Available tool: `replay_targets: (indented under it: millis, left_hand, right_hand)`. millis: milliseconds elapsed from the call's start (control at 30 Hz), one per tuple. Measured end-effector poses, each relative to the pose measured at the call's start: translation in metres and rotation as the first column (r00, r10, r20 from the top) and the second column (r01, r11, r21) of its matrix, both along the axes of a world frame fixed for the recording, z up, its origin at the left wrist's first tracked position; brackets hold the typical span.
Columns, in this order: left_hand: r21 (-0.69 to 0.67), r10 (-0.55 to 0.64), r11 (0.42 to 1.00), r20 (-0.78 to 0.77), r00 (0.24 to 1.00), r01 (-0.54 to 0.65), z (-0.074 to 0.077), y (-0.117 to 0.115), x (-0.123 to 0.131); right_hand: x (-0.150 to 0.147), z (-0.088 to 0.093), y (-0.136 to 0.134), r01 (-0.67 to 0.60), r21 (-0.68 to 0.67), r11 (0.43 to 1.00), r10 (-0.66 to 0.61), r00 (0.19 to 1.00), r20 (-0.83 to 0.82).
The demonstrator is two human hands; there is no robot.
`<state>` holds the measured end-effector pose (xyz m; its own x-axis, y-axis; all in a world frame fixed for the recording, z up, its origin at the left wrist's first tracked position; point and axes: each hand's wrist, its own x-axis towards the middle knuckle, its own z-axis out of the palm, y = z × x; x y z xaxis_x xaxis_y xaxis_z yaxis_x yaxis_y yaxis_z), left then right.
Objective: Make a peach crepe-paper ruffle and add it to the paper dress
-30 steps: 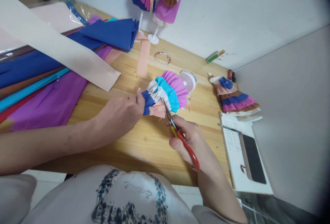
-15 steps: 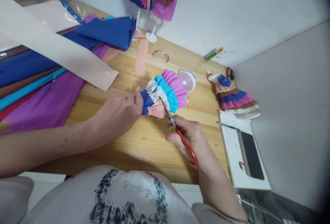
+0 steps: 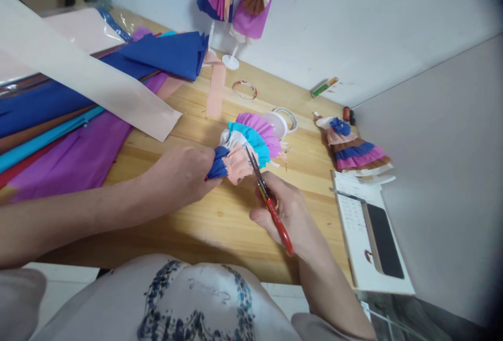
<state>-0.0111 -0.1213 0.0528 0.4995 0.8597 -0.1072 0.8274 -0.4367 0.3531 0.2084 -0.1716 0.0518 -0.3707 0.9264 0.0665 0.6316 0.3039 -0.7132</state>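
My left hand [image 3: 190, 173] is closed around the blue end of a small layered crepe-paper dress [image 3: 247, 142]. Its ruffled bands run from blue through peach and white to turquoise and purple. In my right hand [image 3: 288, 210] are scissors with red handles [image 3: 277, 220], the blades pointing up and away from me. The blade tips lie over the peach band, and I cannot tell whether they touch it. Just behind the purple ruffle are a round white disc [image 3: 278, 125] and a roll of tape [image 3: 291, 118].
Rolled crepe paper [image 3: 157, 55] and a long cream strip [image 3: 118, 84] cover the left side. Two decorated stands [image 3: 230, 62] are at the back. At right are a finished-looking paper dress [image 3: 357, 147], a phone [image 3: 383, 241] on a white notebook [image 3: 353, 215], and a green knife [image 3: 324, 87].
The paper dress has turned in my left hand, bringing more of the peach band toward the scissors. My right hand and the scissors have shifted slightly left.
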Motion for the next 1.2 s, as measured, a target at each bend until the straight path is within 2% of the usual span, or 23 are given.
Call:
replay_targets:
  millis: [200, 367, 633, 1033, 1200]
  left_hand:
    - [-0.042, 0.018, 0.999, -0.002, 1.000, -0.019, 0.002, -0.002, 0.001]
    - [0.046, -0.030, 0.998, -0.028, 0.999, 0.031, 0.006, -0.005, 0.001]
    - [0.060, -0.066, 0.996, -0.094, 0.993, 0.072, 0.012, -0.007, 0.002]
    - [0.066, -0.065, 0.995, -0.074, 0.995, 0.070, 0.011, -0.009, 0.001]
    - [0.074, -0.077, 0.994, -0.116, 0.990, 0.086, 0.009, -0.009, 0.000]
  right_hand:
    - [0.000, -0.005, 0.001, -0.020, 0.058, 0.998, 0.016, 0.997, 0.070]
    - [-0.001, -0.006, 0.000, 0.019, 0.092, 0.996, -0.030, 0.992, 0.119]
    - [-0.002, -0.006, -0.001, 0.019, 0.077, 0.997, -0.029, 0.991, 0.131]
    - [-0.003, -0.006, 0.000, 0.011, 0.098, 0.995, -0.027, 0.986, 0.162]
    - [-0.001, -0.005, -0.002, 0.016, 0.104, 0.994, -0.032, 0.988, 0.153]
